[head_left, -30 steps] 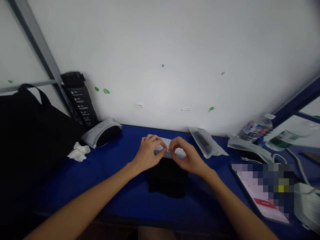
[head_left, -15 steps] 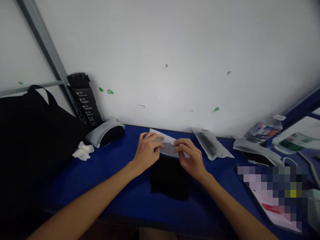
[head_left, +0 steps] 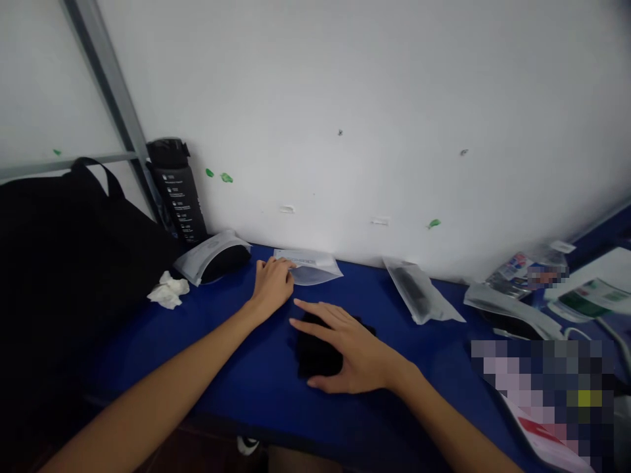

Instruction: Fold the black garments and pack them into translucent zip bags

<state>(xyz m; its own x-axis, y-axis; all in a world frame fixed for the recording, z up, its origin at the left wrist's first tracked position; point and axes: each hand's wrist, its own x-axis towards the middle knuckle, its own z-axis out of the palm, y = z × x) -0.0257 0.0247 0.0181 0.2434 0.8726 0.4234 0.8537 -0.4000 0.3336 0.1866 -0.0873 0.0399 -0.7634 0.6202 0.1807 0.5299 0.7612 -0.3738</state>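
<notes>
A frosted clear bag (head_left: 315, 266) lies flat near the wall on the blue table. My left hand (head_left: 273, 282) is at the bag's left end, its fingers curled together on the edge; whether they pinch it is hard to see. Nearer to me lies a folded black cloth (head_left: 315, 351). Over it my right hand (head_left: 345, 345) is spread, thumb and fingers apart, covering the cloth's right part.
Frosted bags with dark contents stand at the left (head_left: 214, 259) and right (head_left: 419, 292). Crumpled tissue (head_left: 168, 290), a black bottle (head_left: 177, 190) and a black bag (head_left: 73, 263) are at the left. At the right are a plastic bottle (head_left: 522, 269) and a blurred-out device.
My right hand has left the frosted bag and moved down over the black cloth. My left hand has shifted left with the bag, which now lies flatter and farther left.
</notes>
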